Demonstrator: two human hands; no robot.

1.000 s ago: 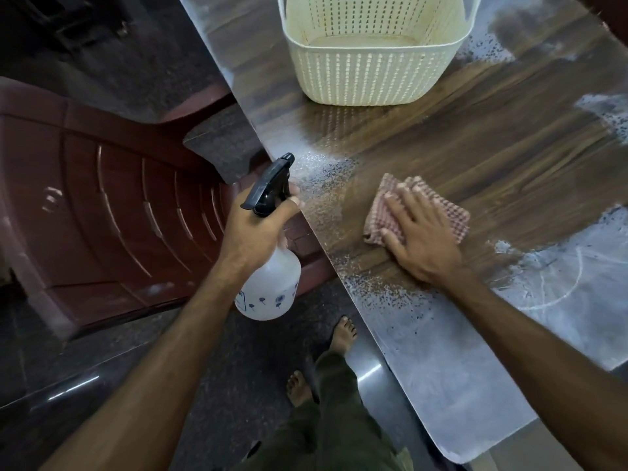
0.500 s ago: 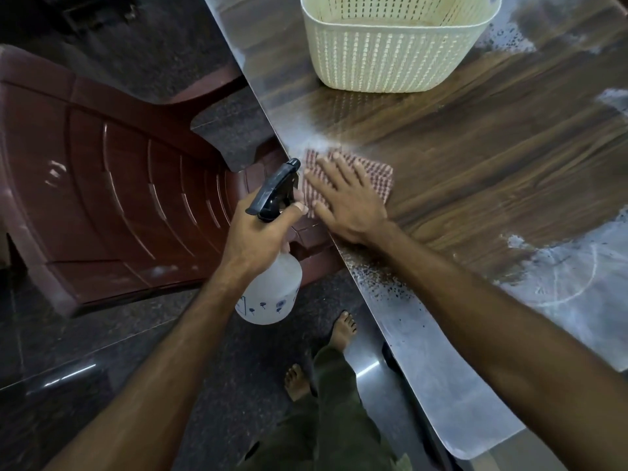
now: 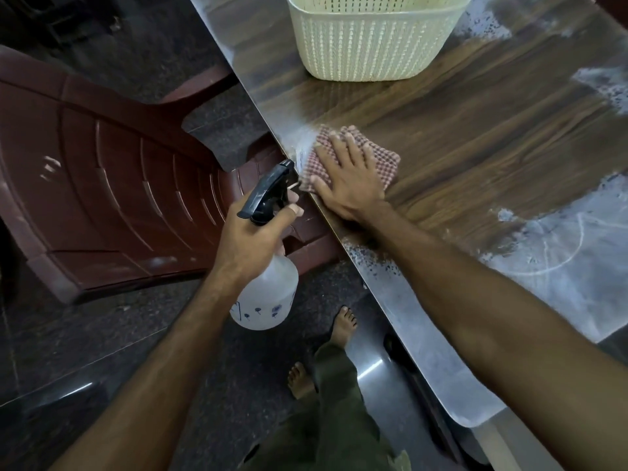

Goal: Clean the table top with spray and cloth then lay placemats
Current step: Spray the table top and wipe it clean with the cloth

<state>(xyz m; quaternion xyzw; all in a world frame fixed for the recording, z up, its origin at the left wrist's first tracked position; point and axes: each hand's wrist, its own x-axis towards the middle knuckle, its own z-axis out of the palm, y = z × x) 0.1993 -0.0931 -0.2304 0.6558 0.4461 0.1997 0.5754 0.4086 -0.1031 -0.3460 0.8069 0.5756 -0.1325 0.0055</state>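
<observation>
While your right hand (image 3: 350,180) lies flat on the cloth (image 3: 382,158), fingers spread and palm down, it presses the cloth onto the table (image 3: 475,130) right at the near-left edge; nothing is pinched, the hand is open on top of it. The cloth is a folded, red-checked square, and its left corner sits against a pale wet streak along the edge. Your left hand (image 3: 249,239) is closed around the neck of the bottle (image 3: 268,297), thumb up by the black trigger head; you hold it off the table, over the floor, just beside the table edge, nozzle tilted toward the cloth. The bottle is clear plastic with small blue prints low on its body. Dark wood grain shows around the cloth; grey dusty film covers the near end of the table, and patches of it lie at the far right. 1 cream basket (image 3: 370,45) stands on the table beyond the cloth, well apart from it. 1 maroon chair (image 3: 112,185) is tucked against the left edge, under the bottle's nozzle. Your 2 bare feet are on the dark floor below.
</observation>
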